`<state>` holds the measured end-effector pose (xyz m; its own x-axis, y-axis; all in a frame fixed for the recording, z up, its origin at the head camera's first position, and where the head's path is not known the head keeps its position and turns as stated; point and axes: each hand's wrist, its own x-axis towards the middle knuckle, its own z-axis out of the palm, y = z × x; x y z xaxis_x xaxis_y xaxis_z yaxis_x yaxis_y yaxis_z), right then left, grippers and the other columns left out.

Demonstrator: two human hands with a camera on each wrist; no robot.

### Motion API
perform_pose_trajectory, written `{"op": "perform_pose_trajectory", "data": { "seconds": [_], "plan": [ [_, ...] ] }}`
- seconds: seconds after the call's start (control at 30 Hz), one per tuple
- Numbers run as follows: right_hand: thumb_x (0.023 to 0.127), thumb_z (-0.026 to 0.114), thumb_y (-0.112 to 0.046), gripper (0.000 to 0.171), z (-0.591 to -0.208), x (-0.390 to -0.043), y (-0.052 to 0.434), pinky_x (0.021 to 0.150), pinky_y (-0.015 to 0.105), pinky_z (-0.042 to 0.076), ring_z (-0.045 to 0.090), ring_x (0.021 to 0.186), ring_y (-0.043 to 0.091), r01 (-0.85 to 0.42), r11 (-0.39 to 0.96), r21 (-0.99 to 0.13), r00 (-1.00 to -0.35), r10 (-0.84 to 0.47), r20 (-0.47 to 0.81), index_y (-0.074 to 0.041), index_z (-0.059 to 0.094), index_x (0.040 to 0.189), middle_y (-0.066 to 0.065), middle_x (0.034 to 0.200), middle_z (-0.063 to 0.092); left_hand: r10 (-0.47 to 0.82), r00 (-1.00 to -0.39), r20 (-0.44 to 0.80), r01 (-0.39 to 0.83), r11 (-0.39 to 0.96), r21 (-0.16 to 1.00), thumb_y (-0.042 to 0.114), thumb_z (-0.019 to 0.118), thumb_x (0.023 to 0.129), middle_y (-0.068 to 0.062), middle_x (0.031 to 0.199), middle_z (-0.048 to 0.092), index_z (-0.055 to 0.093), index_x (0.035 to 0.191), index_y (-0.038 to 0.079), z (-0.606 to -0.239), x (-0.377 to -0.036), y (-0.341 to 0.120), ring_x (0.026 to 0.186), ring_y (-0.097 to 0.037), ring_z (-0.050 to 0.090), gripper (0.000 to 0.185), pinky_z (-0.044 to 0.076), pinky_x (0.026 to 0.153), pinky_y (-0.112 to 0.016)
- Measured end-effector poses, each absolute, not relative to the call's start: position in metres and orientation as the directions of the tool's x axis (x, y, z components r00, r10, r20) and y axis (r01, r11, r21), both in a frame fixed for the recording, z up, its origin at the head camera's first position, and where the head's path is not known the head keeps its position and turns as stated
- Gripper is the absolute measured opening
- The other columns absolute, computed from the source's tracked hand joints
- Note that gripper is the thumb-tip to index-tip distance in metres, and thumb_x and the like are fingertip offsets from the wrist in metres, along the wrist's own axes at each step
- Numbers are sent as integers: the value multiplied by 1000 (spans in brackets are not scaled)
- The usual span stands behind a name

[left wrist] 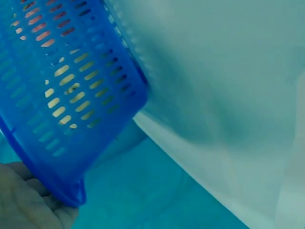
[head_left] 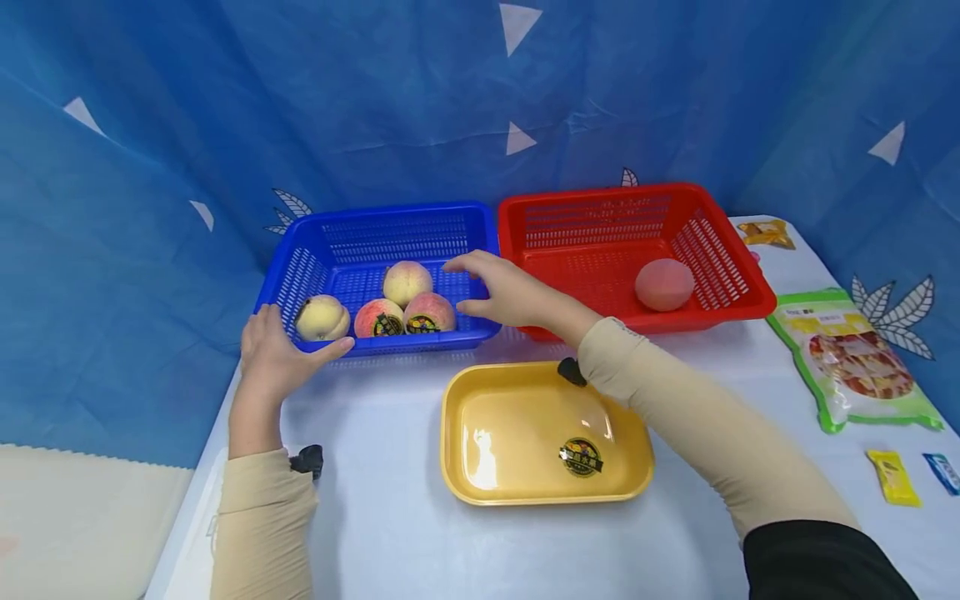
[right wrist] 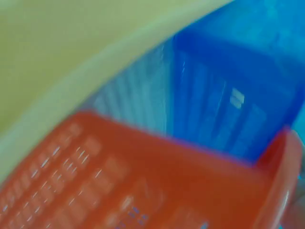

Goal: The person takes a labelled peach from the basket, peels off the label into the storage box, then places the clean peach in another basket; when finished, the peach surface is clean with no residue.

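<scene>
A blue basket (head_left: 390,214) at the back left holds several peaches, among them a pale one (head_left: 322,317) and a pink one (head_left: 430,312). My left hand (head_left: 279,348) grips its front left corner, thumb laid along the front rim; the left wrist view shows the left hand (left wrist: 28,205) under the blue basket's corner (left wrist: 71,95). My right hand (head_left: 491,290) hovers open over the basket's right end, close to the pink peach, holding nothing. Beside it a red basket (head_left: 600,193) contains one peach (head_left: 663,284). A yellow tray (head_left: 517,417) with a sticker (head_left: 581,457) lies in front.
A green snack bag (head_left: 855,358), a yellow packet (head_left: 892,477), a blue packet (head_left: 943,471) and a yellow wrapper (head_left: 767,233) lie on the right of the white table (head_left: 390,525). Blue cloth hangs behind and to the left. The right wrist view is blurred.
</scene>
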<state>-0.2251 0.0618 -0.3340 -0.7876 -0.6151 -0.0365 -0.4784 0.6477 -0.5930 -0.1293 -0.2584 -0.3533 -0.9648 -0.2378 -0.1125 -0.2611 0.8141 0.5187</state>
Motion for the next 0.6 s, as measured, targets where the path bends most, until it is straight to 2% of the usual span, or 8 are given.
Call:
{"op": "perform_pose_trajectory", "data": {
  "seconds": [0.13,0.23,0.37,0.6],
  "plan": [
    [94,69,-25,59,-343,-229,41,118,43,37,36,146,23,-506,650,-567,-759,-648,-64,-21,45,148,2,154,42,-248,-962,-114,-271,815,513,68,73,75,-29,163,-12,-12,156,-2,-357,-129,-260,150,-49,-13,137,4,116,-73],
    [93,70,-22,61,-347,-232,30,118,43,37,34,147,24,-510,656,-556,-744,-661,-98,-20,44,148,4,156,39,-256,-958,-126,-284,813,508,68,73,75,-28,162,-17,-16,155,-2,-359,-128,-262,150,-48,-17,138,0,117,-72],
    [91,71,-17,62,-348,-236,21,115,41,41,41,141,26,-521,657,-545,-718,-682,-136,-19,45,148,9,154,39,-256,-956,-139,-291,812,506,70,72,74,-26,161,-22,-19,154,-1,-360,-128,-263,149,-47,-21,140,-2,117,-71],
    [90,67,-6,56,-350,-239,9,114,35,42,47,130,25,-621,610,-493,-632,-761,-146,-13,50,144,11,142,51,-256,-956,-141,-291,810,509,71,72,73,-25,161,-22,-19,154,0,-362,-131,-265,149,-46,-22,141,-2,116,-71]
  ]
}}
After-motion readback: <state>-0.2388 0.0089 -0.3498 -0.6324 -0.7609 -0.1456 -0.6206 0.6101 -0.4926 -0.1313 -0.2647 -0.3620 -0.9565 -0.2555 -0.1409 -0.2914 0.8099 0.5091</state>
